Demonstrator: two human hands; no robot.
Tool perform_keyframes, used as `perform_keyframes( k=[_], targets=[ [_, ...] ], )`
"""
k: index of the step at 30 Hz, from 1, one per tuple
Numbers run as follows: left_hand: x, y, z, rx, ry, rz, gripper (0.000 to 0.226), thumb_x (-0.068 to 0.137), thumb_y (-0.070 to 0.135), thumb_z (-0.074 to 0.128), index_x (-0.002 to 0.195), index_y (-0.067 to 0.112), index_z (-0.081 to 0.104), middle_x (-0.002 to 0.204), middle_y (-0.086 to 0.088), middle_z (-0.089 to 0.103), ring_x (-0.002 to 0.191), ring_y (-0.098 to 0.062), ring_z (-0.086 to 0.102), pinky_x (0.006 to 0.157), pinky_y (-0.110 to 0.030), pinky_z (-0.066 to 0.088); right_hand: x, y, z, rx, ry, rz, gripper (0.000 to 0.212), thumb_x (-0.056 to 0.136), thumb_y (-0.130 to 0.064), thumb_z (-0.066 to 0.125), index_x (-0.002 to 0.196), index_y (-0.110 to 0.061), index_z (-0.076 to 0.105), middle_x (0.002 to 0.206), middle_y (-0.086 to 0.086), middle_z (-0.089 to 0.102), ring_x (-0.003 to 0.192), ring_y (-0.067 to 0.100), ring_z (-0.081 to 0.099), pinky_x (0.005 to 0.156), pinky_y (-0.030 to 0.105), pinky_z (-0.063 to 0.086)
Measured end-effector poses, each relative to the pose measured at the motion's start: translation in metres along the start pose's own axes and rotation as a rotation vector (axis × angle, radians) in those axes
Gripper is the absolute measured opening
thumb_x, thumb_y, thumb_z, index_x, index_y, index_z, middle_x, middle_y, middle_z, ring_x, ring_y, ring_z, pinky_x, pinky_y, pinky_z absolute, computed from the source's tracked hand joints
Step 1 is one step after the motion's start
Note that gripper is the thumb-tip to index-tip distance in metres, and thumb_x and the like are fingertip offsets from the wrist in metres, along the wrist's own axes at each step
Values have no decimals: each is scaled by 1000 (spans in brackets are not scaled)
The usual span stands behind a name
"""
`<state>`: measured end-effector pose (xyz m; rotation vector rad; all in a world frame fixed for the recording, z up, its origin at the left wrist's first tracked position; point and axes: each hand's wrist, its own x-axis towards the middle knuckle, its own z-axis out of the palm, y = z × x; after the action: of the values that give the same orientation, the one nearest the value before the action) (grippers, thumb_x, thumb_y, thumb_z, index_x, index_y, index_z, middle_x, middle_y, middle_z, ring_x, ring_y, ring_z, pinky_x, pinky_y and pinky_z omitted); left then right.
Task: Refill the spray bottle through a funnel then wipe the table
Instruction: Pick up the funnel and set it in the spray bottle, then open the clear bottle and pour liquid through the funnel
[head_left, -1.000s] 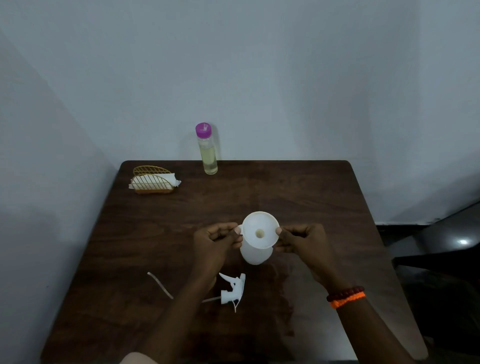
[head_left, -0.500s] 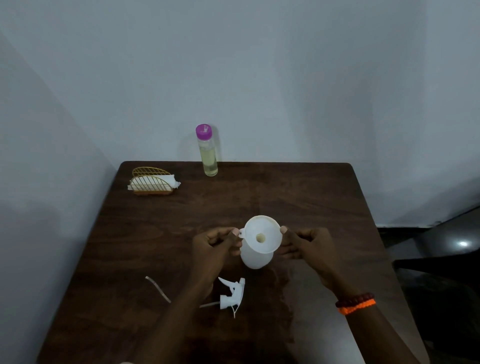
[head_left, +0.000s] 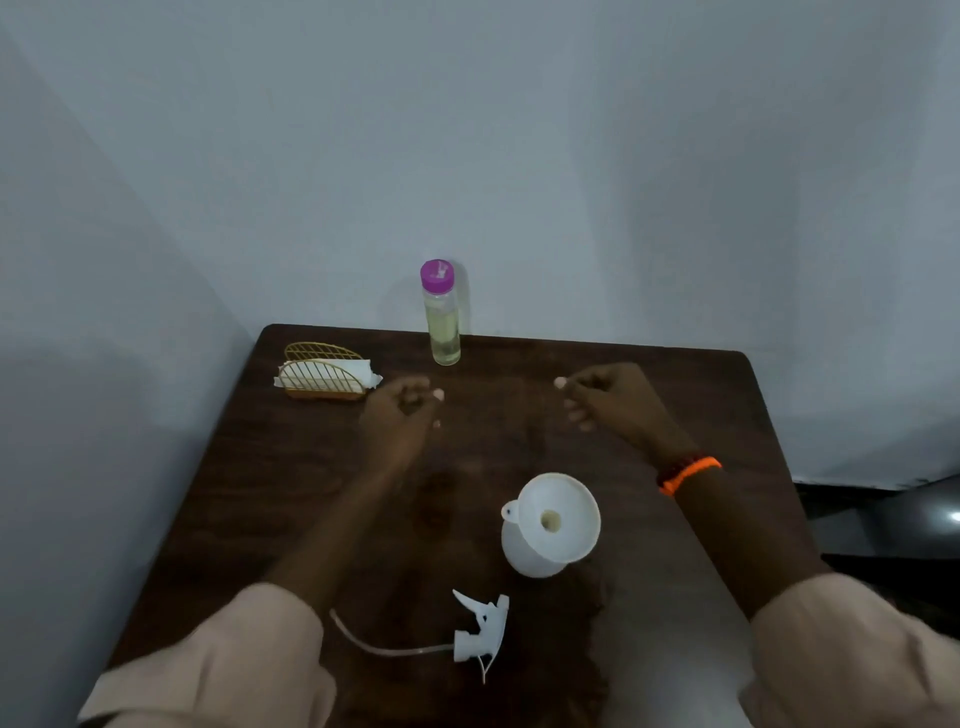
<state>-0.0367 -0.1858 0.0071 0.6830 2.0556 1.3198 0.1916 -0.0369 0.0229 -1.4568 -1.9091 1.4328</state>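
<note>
Funnel (head_left: 558, 512) hides the bottle's neck; both blurred hands (head_left: 402, 410) (head_left: 605, 392) loosely curled, empty.

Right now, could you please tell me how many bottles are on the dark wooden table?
2: a clear purple-capped bottle of yellowish liquid stands at the far edge by the wall; a white plastic spray bottle, wearing a white funnel, stands near the middle. None seem hidden.

white funnel (head_left: 558, 514) seated upright in white spray bottle (head_left: 524, 558), table (head_left: 291, 467) centre.
</note>
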Motion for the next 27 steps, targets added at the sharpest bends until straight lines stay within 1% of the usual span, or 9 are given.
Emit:
perform_keyframes(
  k=[2,5,10,13,15,18,23,25,27],
  targets=[
    [34,14,3,84,47,100,37,88,20,75,124,13,66,111,-3,74,98,-17,72,86,-30,59,37,-6,17,-115,-36,-58,33,81,-42,80,97,-14,76,80,9,78,70,25,76,66,39,65],
    [82,35,12,119,92,222,56,83,22,80,133,7,59,122,-7,69,103,-14,68,81,-16,52,82,-21,44,-202,-63,-128,46,74,-40,87,109,-14,71,90,5,77,74,12,70,66,21,53],
    [139,46,30,214,104,389,76,78,30,85,141,7,50,139,-13,59,124,-23,58,97,-28,51,138,-47,84,-297,-113,-258,63,76,-28,87,129,-7,61,113,12,68,100,22,67,87,30,54],
    [154,39,35,223,75,464,74,77,30,85,139,7,52,136,-12,60,123,-26,59,101,-43,54,162,-55,103,-310,-131,-309,70,78,-20,85,138,-4,53,128,16,63,109,24,62,92,32,53],
    [157,34,35,192,57,493,68,80,27,83,137,6,54,136,-10,62,123,-24,61,100,-44,55,173,-55,113,-305,-140,-303,75,76,-17,85,142,-5,50,134,15,61,118,26,61,93,30,50],
    [158,31,33,171,51,517,60,84,22,80,136,4,56,132,-10,66,121,-23,63,100,-35,55,182,-55,125,-273,-142,-336,77,74,-19,85,141,-7,50,136,12,62,123,27,59,103,39,51],
    [143,29,28,167,47,519,61,84,20,80,137,3,57,134,-12,66,122,-23,63,100,-29,55,172,-58,128,-243,-172,-440,66,76,-15,84,136,-10,57,129,10,67,119,26,62,102,42,52],
    [133,32,22,145,53,521,61,83,21,82,137,4,58,134,-10,66,121,-19,64,98,-22,54,163,-59,124,-237,-201,-457,62,77,-15,83,134,-9,59,127,9,69,118,24,64,97,36,56],
    [119,41,12,122,55,541,61,82,21,83,136,5,60,132,-8,67,117,-14,64,94,-13,53,148,-67,119,-218,-222,-477,59,78,-15,83,132,-8,60,126,8,69,116,21,65,90,21,56]
  ],
)
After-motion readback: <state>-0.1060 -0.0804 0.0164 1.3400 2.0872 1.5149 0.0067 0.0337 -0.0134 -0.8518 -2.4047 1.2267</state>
